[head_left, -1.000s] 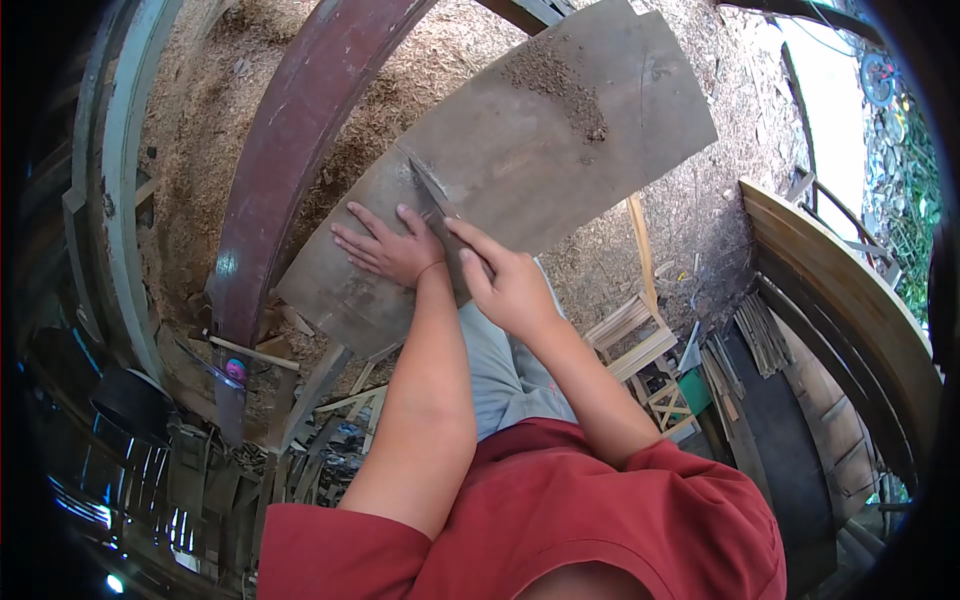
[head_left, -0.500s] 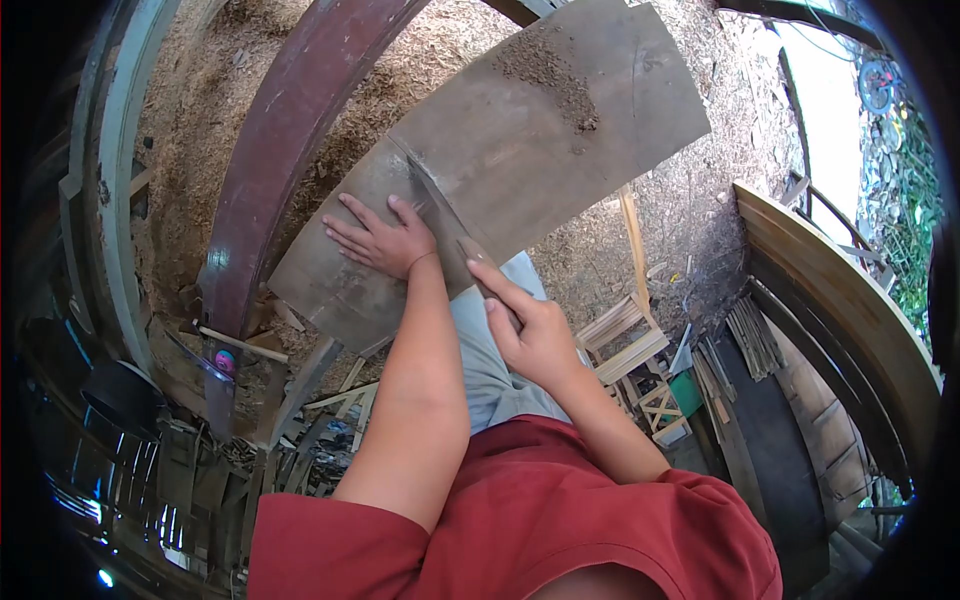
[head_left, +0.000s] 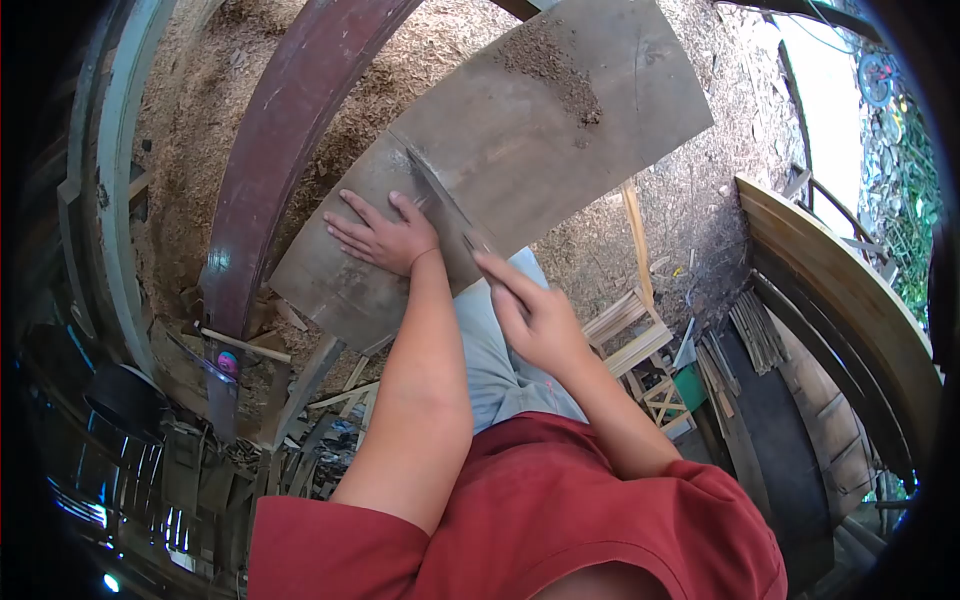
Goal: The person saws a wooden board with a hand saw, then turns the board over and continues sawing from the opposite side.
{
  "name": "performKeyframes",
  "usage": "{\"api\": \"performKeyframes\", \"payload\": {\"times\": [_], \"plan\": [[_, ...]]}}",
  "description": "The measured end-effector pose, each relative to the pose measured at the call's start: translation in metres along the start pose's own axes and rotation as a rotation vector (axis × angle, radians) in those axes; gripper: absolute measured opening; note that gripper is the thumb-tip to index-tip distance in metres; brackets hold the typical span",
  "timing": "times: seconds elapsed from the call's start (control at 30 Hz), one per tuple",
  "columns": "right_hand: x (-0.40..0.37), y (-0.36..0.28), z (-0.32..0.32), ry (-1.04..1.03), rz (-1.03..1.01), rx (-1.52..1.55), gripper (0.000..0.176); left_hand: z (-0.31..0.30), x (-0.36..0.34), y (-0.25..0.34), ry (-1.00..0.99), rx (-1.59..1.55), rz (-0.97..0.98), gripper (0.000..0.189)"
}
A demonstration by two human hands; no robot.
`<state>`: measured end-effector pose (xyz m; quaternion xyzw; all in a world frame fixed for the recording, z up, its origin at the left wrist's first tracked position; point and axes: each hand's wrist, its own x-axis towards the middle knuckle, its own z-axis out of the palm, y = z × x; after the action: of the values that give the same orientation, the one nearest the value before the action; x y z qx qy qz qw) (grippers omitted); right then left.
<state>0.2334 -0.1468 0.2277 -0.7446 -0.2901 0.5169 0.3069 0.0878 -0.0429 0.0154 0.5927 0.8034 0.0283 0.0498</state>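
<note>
A wide grey wooden board (head_left: 520,140) lies across my lap, slanting up to the right, with a patch of sawdust near its far end. My left hand (head_left: 382,236) presses flat on the board's near part, fingers spread. My right hand (head_left: 535,315) grips the handle of a hand saw (head_left: 440,215), index finger stretched along it. The saw blade runs up and left across the board, in a cut line just right of my left hand.
A dark red curved beam (head_left: 280,150) arcs past the board's left side over sawdust-covered ground. Wooden slats and small frames (head_left: 640,350) lie to the right. A curved wooden plank (head_left: 850,300) stands at the far right. Scrap wood clutters the lower left.
My right hand drew the saw back toward me from the board, then shifted slightly forward again. The left hand stayed pressed on the board.
</note>
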Motion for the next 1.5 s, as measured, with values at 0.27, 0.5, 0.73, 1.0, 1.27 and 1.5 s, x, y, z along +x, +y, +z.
{"api": "performKeyframes", "payload": {"times": [0.27,0.5,0.73,1.0,1.27,1.5], "plan": [[0.057,0.003,0.015,-0.008,-0.029,0.026,0.046,-0.004,0.0,0.001,-0.006,0.004,-0.015,0.084],[-0.018,0.001,-0.003,0.097,-0.137,0.014,0.045,-0.004,0.001,0.0,-0.011,-0.008,-0.002,0.084],[0.062,-0.007,0.022,-0.001,0.029,0.009,0.048,-0.004,0.002,0.001,-0.023,0.009,-0.014,0.084],[-0.017,-0.012,-0.013,0.049,-0.033,0.048,0.046,-0.004,0.001,0.001,-0.019,0.01,-0.016,0.084],[0.027,0.007,0.02,0.031,0.009,-0.001,0.047,-0.003,0.003,0.002,-0.005,0.021,0.008,0.084],[0.013,-0.002,-0.001,0.047,-0.047,0.054,0.046,-0.003,0.003,0.003,-0.018,0.004,-0.01,0.085]]}}
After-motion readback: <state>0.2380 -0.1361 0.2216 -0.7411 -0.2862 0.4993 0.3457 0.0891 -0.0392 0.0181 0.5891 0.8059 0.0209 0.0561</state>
